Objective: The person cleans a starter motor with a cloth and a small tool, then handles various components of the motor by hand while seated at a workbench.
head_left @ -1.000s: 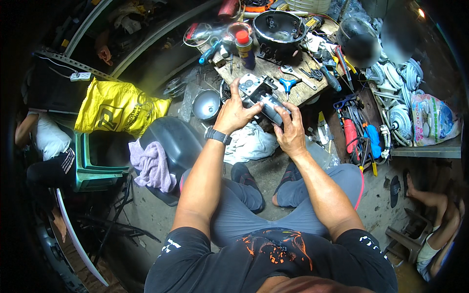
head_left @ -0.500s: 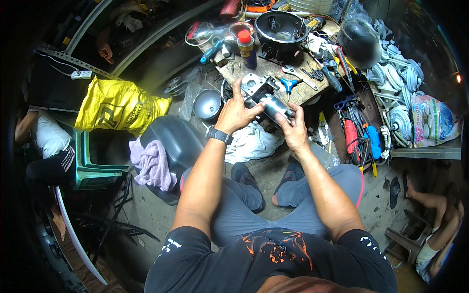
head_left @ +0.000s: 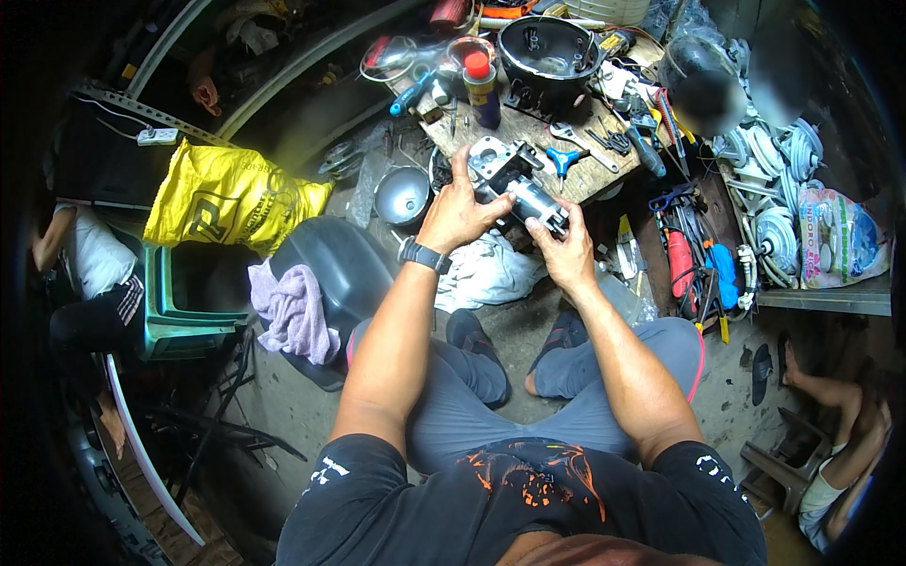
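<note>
I had the motor [head_left: 540, 200] raised between both grips near the front edge of the counter [head_left: 525, 129]; the step seemed to be steadying and looking it over. My left grip [head_left: 451, 222] was closed about its plate end, and my right grip [head_left: 568, 253] held the cylinder's outer end. Any turn, I judged, called for both sides moving together. The blue three-armed tool [head_left: 563, 162] and wrench [head_left: 604, 163] lay close by, crowding the counter. Farther back, the spray can [head_left: 482, 94] stood beside the black bowl [head_left: 543, 87].
</note>
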`<move>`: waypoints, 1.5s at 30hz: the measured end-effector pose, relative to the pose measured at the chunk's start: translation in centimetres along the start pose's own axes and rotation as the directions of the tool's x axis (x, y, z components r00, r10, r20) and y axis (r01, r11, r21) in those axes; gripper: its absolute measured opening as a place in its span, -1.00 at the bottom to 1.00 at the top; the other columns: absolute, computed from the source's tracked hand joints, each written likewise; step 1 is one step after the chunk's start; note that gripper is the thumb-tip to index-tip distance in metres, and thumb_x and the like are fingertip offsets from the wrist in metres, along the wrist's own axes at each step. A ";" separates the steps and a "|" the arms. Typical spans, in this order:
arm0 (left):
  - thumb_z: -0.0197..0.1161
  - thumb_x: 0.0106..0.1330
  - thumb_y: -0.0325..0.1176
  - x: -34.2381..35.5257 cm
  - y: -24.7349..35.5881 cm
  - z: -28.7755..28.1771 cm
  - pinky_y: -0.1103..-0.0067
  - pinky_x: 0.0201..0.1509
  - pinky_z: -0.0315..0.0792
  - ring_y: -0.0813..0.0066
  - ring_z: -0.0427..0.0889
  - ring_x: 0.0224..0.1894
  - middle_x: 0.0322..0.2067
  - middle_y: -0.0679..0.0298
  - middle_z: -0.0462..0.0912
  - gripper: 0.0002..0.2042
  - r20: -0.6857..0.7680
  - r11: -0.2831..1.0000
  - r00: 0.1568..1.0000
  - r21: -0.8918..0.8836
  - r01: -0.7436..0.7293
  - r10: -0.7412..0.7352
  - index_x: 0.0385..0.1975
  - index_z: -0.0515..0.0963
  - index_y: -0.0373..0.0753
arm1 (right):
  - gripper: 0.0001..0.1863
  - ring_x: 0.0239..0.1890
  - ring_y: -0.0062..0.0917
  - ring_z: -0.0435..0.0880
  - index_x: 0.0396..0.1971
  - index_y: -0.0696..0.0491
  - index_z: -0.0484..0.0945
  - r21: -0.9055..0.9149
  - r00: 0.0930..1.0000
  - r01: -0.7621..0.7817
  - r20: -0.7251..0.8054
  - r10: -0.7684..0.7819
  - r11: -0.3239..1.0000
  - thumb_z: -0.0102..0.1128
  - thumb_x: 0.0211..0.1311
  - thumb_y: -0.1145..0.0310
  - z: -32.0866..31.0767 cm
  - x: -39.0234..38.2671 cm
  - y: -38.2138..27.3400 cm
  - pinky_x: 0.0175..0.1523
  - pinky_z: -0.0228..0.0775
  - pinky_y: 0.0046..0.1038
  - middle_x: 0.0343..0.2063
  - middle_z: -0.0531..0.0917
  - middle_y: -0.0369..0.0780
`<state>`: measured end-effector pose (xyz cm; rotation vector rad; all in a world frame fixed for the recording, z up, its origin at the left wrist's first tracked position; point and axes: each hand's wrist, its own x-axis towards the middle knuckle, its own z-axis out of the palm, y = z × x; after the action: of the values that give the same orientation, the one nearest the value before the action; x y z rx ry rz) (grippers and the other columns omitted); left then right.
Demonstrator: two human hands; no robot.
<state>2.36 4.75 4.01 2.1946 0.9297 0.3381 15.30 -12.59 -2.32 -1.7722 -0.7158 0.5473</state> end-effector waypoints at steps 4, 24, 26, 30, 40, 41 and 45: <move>0.44 0.20 0.12 0.1 0.3 -0.1 0.20 0.04 0.61 -0.20 0.77 -0.12 -0.27 -0.24 0.72 0.06 0.026 1.000 0.999 -0.022 0.022 -0.022 0.49 -0.11 -0.31 | -0.30 -0.26 -0.28 0.79 0.17 0.16 0.47 0.177 0.980 -0.193 0.085 0.181 0.965 0.43 0.28 -0.08 -0.3 0.5 -0.3 -0.17 0.65 -0.33 -0.10 0.71 -0.02; 0.45 0.21 0.16 -0.4 0.4 -0.4 0.18 0.16 0.57 -0.28 0.70 0.04 -0.01 -0.34 0.65 0.07 0.047 0.997 0.999 -0.078 -0.014 0.018 0.50 -0.13 -0.22 | -0.40 -0.35 -0.52 0.75 0.22 0.13 0.32 0.565 0.880 -0.474 0.272 0.390 0.675 0.37 0.40 0.12 -0.8 0.0 -1.8 -0.27 0.67 -0.51 -0.10 0.63 -0.11; 0.45 0.21 0.16 -0.3 0.7 -0.5 0.18 0.16 0.57 -0.27 0.70 0.05 -0.01 -0.33 0.66 0.07 0.069 0.996 0.998 -0.084 0.001 0.005 0.49 -0.13 -0.23 | -0.36 -0.34 -0.53 0.74 0.26 0.14 0.28 0.429 0.961 -0.275 0.136 0.240 0.860 0.40 0.38 0.17 -0.2 -0.4 -1.2 -0.27 0.67 -0.51 -0.09 0.62 -0.10; 0.46 0.21 0.15 -0.3 0.6 -0.4 0.20 0.16 0.58 -0.26 0.71 0.04 -0.01 -0.33 0.66 0.07 0.054 0.998 0.999 -0.058 -0.005 0.008 0.49 -0.12 -0.24 | -0.30 -0.32 -0.54 0.74 0.30 0.17 0.24 0.366 0.972 -0.233 0.120 0.202 0.901 0.44 0.34 0.25 -0.2 -0.2 -1.3 -0.25 0.66 -0.52 -0.11 0.62 -0.10; 0.47 0.20 0.13 -0.3 0.6 -0.4 0.19 0.14 0.59 -0.27 0.71 0.03 -0.04 -0.33 0.67 0.07 0.048 0.999 0.999 -0.049 -0.012 0.014 0.49 -0.12 -0.24 | -0.32 -0.35 -0.51 0.75 0.30 0.21 0.25 0.450 0.938 -0.343 0.216 0.272 0.824 0.35 0.42 0.13 -0.7 -0.1 -1.5 -0.28 0.66 -0.51 -0.15 0.65 -0.09; 0.47 0.20 0.13 -0.3 0.6 -0.3 0.19 0.14 0.59 -0.27 0.71 0.02 -0.04 -0.33 0.67 0.07 0.043 0.999 0.999 -0.048 -0.016 0.019 0.49 -0.12 -0.24 | -0.32 -0.35 -0.51 0.75 0.30 0.22 0.25 0.448 0.935 -0.349 0.217 0.279 0.823 0.34 0.42 0.12 -0.6 -0.2 -1.5 -0.28 0.66 -0.51 -0.15 0.65 -0.09; 0.46 0.21 0.15 -0.3 0.8 -0.4 0.17 0.12 0.60 -0.29 0.71 0.01 -0.04 -0.34 0.67 0.06 0.049 0.999 0.999 -0.045 -0.015 0.017 0.50 -0.12 -0.21 | -0.30 -0.36 -0.51 0.76 0.30 0.24 0.25 0.444 0.929 -0.367 0.222 0.297 0.817 0.34 0.43 0.10 -0.7 -0.1 -1.5 -0.29 0.66 -0.51 -0.15 0.65 -0.09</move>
<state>2.32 4.36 4.85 2.1607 0.8698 0.3078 15.45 -12.81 -0.71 -1.3950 -0.3154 1.0091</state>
